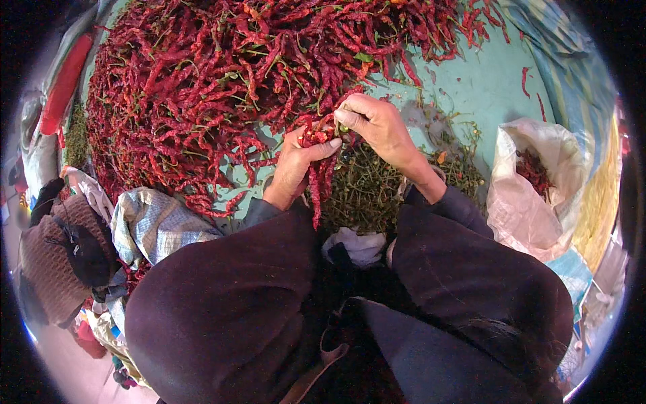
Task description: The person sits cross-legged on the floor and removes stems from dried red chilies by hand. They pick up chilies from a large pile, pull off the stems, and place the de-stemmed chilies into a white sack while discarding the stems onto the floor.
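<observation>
My left hand is closed around several dried red chillies, whose long tips hang below the fingers. Close above it, my right hand pinches a thin stem between thumb and forefinger. The pinched stem's far end is partly hidden by the fingers. Beyond both hands spreads a large heap of dried red chillies, many with green stalks. Beneath my hands, between the knees, lies a pile of loose chilli stems.
The chillies rest on a pale green sheet. At the right, an open white woven sack holds some red chillies. A checked cloth bundle and a brown textured cloth lie at the left. A striped tarpaulin borders the far right.
</observation>
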